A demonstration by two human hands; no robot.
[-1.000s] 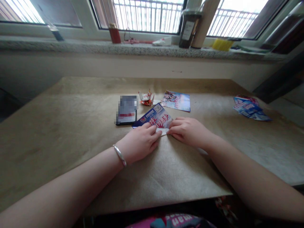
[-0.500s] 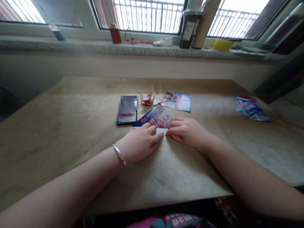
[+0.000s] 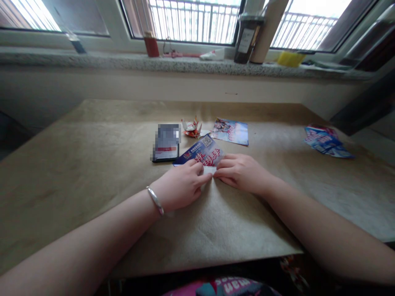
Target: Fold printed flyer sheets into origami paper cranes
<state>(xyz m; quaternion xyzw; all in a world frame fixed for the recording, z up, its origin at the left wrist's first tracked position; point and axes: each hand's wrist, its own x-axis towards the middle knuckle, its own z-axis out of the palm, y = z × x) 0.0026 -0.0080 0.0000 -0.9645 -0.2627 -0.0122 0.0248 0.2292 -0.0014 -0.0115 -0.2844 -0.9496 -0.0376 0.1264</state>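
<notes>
Tan and mottled, the bench (image 3: 92,172) spreads below a speckled stone windowsill (image 3: 191,63). Both hands meet at its middle: the left hand (image 3: 182,187) and the right hand (image 3: 242,172) look to be grasping one blue printed leaflet (image 3: 197,152) by its near edge, fingertips bent down onto it. Their undersides are hidden, so I cannot tell how tightly they pinch. That leaflet lies turned, a QR-code corner towards the window. Well apart on the right is a fanned stack of leaflets (image 3: 325,142); nearer, behind the fingers, a single flat leaflet (image 3: 231,131). Just beside the worked leaflet's left side rests a dark phone-like device (image 3: 166,144), its screen pixelated. Folded paper figures (image 3: 191,128), red and white, stand behind. A silver bangle (image 3: 155,201) circles the left wrist. Smallest is a white strip (image 3: 210,169) showing between the fingertips, apparently the leaflet's turned-over edge. I judge the step to be creasing this fold; the next move calls for even pressure along it, both ends kept aligned.
</notes>
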